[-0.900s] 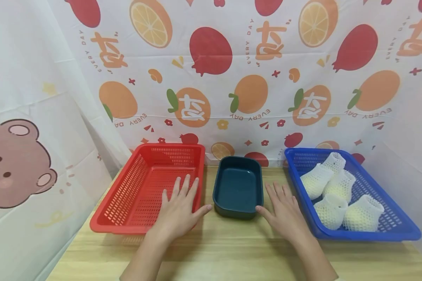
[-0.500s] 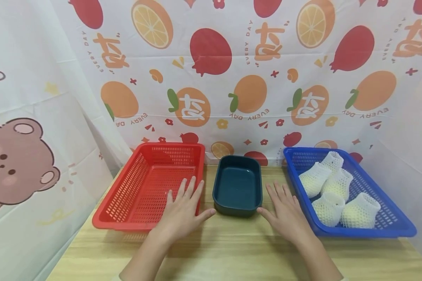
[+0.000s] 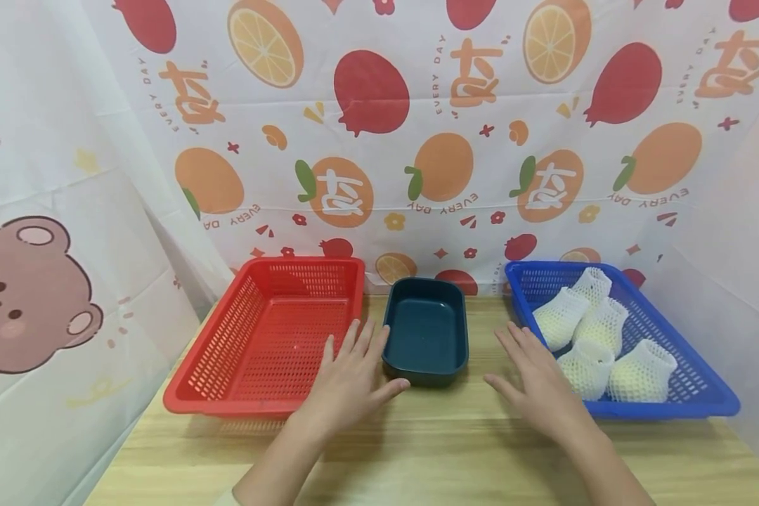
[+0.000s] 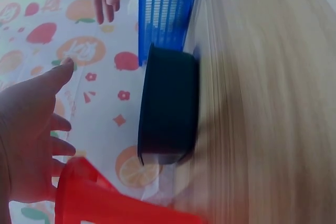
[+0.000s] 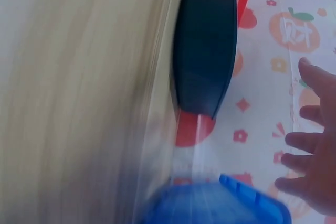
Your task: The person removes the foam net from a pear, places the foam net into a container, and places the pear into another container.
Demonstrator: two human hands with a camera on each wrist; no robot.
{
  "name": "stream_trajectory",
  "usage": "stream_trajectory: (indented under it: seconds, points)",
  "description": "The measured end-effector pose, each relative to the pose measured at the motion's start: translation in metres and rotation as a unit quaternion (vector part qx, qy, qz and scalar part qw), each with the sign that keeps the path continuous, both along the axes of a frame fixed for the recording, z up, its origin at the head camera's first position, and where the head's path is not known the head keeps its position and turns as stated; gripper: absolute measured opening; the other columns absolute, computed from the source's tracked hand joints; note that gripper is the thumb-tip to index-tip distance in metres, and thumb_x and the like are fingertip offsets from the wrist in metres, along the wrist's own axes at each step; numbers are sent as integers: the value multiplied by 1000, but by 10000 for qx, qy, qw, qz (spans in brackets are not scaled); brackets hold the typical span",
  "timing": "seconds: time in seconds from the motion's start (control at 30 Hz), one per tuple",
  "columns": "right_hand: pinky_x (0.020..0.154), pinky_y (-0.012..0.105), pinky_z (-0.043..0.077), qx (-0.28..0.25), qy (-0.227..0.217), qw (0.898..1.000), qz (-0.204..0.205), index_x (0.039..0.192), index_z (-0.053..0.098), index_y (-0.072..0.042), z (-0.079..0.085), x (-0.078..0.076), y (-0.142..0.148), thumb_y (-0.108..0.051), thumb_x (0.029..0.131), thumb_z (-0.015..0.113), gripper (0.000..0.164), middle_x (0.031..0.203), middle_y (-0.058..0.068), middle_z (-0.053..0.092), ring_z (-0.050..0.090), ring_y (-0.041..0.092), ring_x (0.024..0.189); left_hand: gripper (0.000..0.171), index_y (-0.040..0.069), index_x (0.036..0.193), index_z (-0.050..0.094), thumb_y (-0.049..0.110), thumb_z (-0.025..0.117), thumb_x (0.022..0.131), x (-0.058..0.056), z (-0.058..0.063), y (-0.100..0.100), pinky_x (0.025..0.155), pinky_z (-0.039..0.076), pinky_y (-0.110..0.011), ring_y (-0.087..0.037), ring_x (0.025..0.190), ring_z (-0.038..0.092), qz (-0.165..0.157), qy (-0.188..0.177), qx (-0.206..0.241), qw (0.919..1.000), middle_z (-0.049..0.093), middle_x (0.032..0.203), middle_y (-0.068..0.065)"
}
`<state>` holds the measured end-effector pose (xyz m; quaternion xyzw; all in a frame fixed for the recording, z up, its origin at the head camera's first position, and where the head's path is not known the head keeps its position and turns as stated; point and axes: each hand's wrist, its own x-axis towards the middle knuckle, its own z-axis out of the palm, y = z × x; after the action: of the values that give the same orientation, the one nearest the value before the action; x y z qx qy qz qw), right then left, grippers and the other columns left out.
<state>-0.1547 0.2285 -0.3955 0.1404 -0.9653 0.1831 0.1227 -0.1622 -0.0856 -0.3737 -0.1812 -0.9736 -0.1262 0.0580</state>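
My left hand hovers with spread fingers over the right front edge of the red basket, its fingertips overlapping the left side of a dark teal dish in the head view. My right hand, fingers extended and holding nothing, hangs by the left wall of the blue basket. Inside that basket lie several pale round items in white foam nets. Both wrist views show the hands raised above the table, apart from the teal dish, which stands between the two baskets.
The wooden table carries both baskets and the dish. A white cloth printed with fruit hangs right behind them. Another cloth with a bear print hangs along the left side.
My left hand has shifted right, from over the red basket toward the teal dish. The right hand has moved right, away from the dish and closer over the blue basket's edge.
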Motion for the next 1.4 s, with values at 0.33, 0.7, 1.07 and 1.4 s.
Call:
stream_trajectory:
  seconds: [0.33,0.7,1.07,1.4]
  points:
    - [100,66,37,-632,1677,9838,-75,141,52,-8,5,3,54,-22,86,76,62,142,20,50,43,45,130,85,20,155,31,69,52,89,0,4,36,116,27,-59,-31,148,27,-725,118,528,9959,31,160,-6]
    - [103,72,27,-1326,1280,9796,-798,144,41,2,-1,2,99,-20,87,74,69,139,34,43,37,56,127,69,26,151,37,60,55,93,3,-4,90,108,43,-49,-19,142,39,-1184,-607,2298,9641,40,155,4]
    - [76,62,50,-986,40,9830,-1547,145,36,8,-6,-1,118,-32,89,72,78,115,37,61,62,51,95,64,29,149,39,56,56,94,0,-22,150,113,37,-44,-18,141,40,-1471,-1290,2807,9396,42,153,6]
    - [70,56,54,-716,571,9826,-1616,116,68,4,-10,-2,121,-12,85,74,35,102,31,69,68,44,85,63,29,147,43,59,54,93,4,-31,185,110,41,-43,-19,139,43,-1780,-1460,2523,9399,46,150,5]
